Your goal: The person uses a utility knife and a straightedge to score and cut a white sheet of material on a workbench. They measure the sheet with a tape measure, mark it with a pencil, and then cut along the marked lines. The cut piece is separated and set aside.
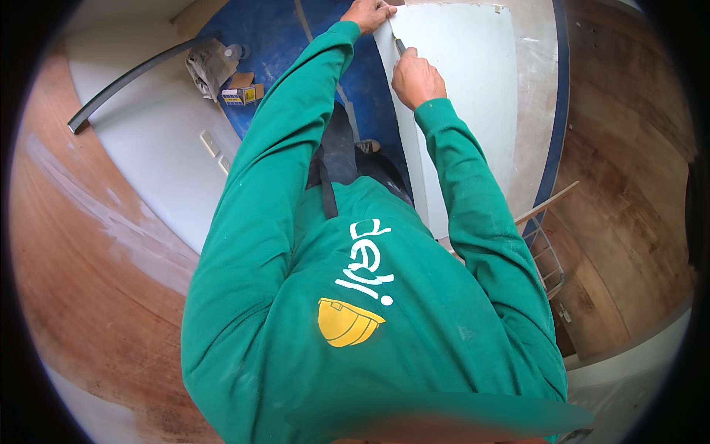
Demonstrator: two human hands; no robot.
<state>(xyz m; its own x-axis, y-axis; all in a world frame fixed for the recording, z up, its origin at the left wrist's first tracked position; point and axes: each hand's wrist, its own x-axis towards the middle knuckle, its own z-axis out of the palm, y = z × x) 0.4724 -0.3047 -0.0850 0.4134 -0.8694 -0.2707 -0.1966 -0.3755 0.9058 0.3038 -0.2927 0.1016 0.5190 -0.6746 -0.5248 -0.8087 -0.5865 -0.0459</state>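
Observation:
A long white panel lies in front of me, to the right of a blue floor covering. My left hand is at the panel's far left corner, its fingertips on the edge. In my right hand is a slim knife-like tool, its tip at the panel's face close to the left edge, a little nearer to me than my left hand. The exact kind of tool cannot be told.
On the left, a dark metal channel leans across a white wall board. Near it are a crumpled bag, a plastic bottle and an open cardboard box. A wire rack and a wooden strip are at right.

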